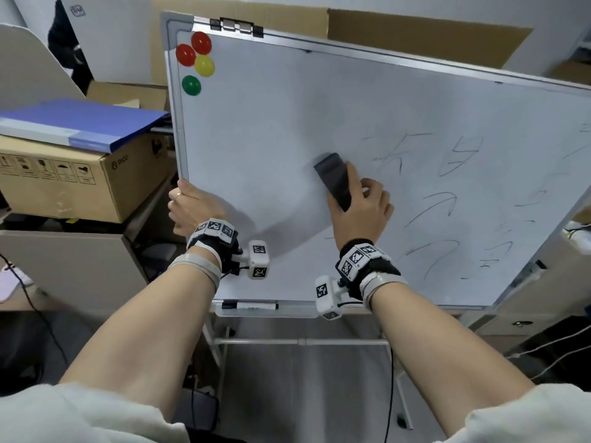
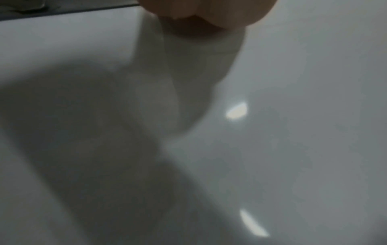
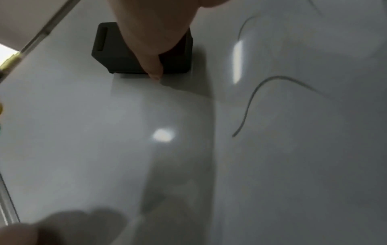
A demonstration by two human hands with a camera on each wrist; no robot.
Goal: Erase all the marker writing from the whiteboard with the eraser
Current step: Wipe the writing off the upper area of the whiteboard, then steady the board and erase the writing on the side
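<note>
The whiteboard (image 1: 287, 123) stands tilted on its stand, its left half wiped, marker writing (image 1: 447, 203) covering its right half. The left hand (image 1: 187, 207) curls round the board's left edge, and the right hand (image 1: 364, 203) grips the dark eraser (image 1: 332, 177), pressed flat to the board just left of the writing. Four magnets (image 1: 196, 60) sit top left, a marker (image 1: 249, 305) in the tray.

Office storeroom: whiteboard (image 1: 287, 123) on stand, stacked cardboard boxes (image 1: 80, 183), blue folder (image 1: 80, 123), desk partitions (image 1: 28, 65)
</note>
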